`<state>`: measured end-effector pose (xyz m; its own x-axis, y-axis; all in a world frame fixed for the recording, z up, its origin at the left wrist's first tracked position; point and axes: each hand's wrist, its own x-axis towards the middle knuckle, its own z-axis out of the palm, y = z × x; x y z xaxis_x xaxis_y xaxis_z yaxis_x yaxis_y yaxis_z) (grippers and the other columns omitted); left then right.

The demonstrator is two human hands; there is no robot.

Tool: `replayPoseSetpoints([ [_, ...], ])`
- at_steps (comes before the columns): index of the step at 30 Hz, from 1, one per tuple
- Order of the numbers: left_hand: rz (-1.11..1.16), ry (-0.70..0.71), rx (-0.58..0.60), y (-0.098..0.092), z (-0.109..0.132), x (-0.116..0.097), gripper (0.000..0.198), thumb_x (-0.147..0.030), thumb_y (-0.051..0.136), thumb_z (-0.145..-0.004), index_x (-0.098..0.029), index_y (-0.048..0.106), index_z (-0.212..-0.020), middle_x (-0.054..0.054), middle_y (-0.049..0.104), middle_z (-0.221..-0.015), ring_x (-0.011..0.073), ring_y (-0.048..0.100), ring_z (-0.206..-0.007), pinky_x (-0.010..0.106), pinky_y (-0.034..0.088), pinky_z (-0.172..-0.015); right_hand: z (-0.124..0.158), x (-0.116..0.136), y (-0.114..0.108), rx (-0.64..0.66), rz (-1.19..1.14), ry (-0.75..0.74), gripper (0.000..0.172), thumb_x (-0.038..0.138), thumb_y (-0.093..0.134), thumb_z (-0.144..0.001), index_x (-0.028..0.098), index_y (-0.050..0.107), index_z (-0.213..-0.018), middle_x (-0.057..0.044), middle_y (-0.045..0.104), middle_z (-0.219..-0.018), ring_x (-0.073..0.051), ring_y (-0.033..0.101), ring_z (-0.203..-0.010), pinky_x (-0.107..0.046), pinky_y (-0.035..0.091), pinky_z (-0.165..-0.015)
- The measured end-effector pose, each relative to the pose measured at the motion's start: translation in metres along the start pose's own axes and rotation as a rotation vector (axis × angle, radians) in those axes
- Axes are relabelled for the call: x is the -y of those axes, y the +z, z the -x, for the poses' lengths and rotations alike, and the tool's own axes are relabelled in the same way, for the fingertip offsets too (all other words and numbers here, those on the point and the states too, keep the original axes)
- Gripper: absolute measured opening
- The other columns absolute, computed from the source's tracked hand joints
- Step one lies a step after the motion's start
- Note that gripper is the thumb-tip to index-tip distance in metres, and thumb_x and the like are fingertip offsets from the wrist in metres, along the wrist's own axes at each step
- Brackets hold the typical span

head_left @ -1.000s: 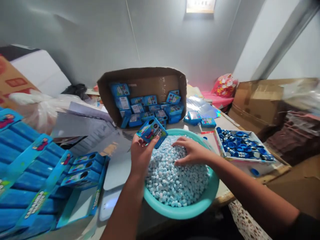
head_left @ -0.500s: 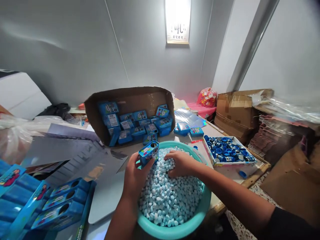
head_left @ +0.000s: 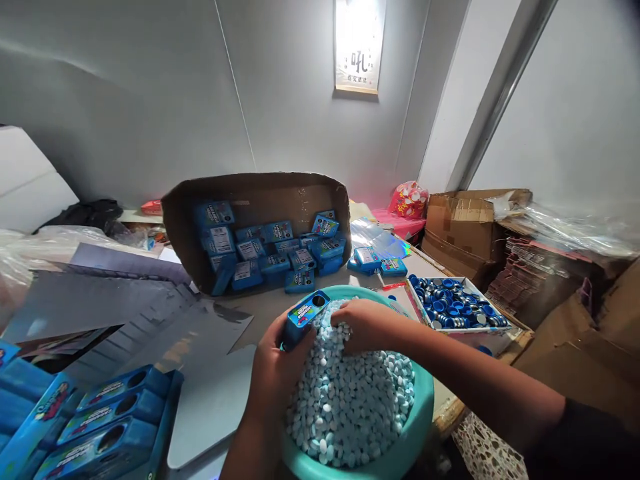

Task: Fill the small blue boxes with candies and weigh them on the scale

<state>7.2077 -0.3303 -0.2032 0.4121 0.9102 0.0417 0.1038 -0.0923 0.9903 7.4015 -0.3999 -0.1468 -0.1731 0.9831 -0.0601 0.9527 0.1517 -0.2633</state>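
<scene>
My left hand (head_left: pixel 280 357) is wrapped round a blue candy box (head_left: pixel 307 317) with a round dark hole in its top. The box tilts over the left rim of a turquoise basin (head_left: pixel 425 407). Small pale-blue and white candies (head_left: pixel 350 407) fill this basin in a heap. At the heap's far side, my right hand (head_left: pixel 367 325) is closed round some candies, close to the box. Its fingertips are partly hidden among them.
A cardboard carton (head_left: pixel 255 187) on its side holds several blue boxes. Blue caps fill a shallow tray (head_left: pixel 457 330) at right. Open-holed boxes (head_left: pixel 107 433) stand at lower left beside a grey flat panel (head_left: pixel 213 400). Brown cartons (head_left: pixel 460 227) stand at back right.
The box in my left hand has turned, with its top face and hole now slanting toward my right hand. My right hand stays in the candies, closed. The view has shifted slightly.
</scene>
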Motion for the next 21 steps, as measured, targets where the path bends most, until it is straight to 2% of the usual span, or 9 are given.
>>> replayPoseSetpoints([
  [7, 0.066, -0.079, -0.009, -0.002, -0.005, 0.007, 0.059, -0.044, 0.082, -0.07, -0.02, 0.066, -0.121, 0.01, 0.074, -0.115, 0.0293, 0.068, -0.105, 0.041, 0.05, -0.097, 0.005, -0.004, -0.043, 0.052, -0.061, -0.011, 0.025, 0.028, 0.071, -0.072, 0.023, 0.073, -0.096, 0.0, 0.068, -0.077, -0.013, 0.054, -0.063, -0.025, 0.033, -0.055],
  [13, 0.163, -0.123, 0.031, -0.005, -0.011, 0.02, 0.068, -0.046, 0.087, -0.062, -0.019, 0.067, -0.121, 0.009, 0.075, -0.112, 0.0301, 0.068, -0.105, 0.041, 0.05, -0.097, -0.004, 0.004, -0.088, 0.061, -0.078, -0.018, 0.024, 0.026, 0.073, -0.073, 0.02, 0.072, -0.096, 0.002, 0.065, -0.071, -0.009, 0.05, -0.059, -0.023, 0.034, -0.058],
  [16, 0.14, -0.12, 0.062, -0.005, -0.008, 0.019, 0.064, -0.046, 0.086, -0.063, -0.02, 0.068, -0.119, 0.008, 0.075, -0.109, 0.0303, 0.068, -0.102, 0.042, 0.049, -0.097, -0.012, 0.007, -0.098, 0.056, -0.065, -0.037, 0.024, 0.024, 0.071, -0.075, 0.018, 0.072, -0.098, 0.001, 0.067, -0.075, -0.009, 0.051, -0.061, -0.024, 0.035, -0.059],
  [21, 0.141, -0.036, 0.081, -0.004, 0.0, 0.013, 0.056, -0.045, 0.079, -0.075, -0.025, 0.067, -0.125, 0.007, 0.074, -0.117, 0.0296, 0.066, -0.111, 0.044, 0.044, -0.106, -0.027, 0.014, -0.1, 0.09, 0.006, -0.097, 0.029, 0.023, 0.069, -0.072, 0.017, 0.073, -0.1, 0.0, 0.067, -0.075, -0.01, 0.05, -0.06, -0.023, 0.034, -0.056],
])
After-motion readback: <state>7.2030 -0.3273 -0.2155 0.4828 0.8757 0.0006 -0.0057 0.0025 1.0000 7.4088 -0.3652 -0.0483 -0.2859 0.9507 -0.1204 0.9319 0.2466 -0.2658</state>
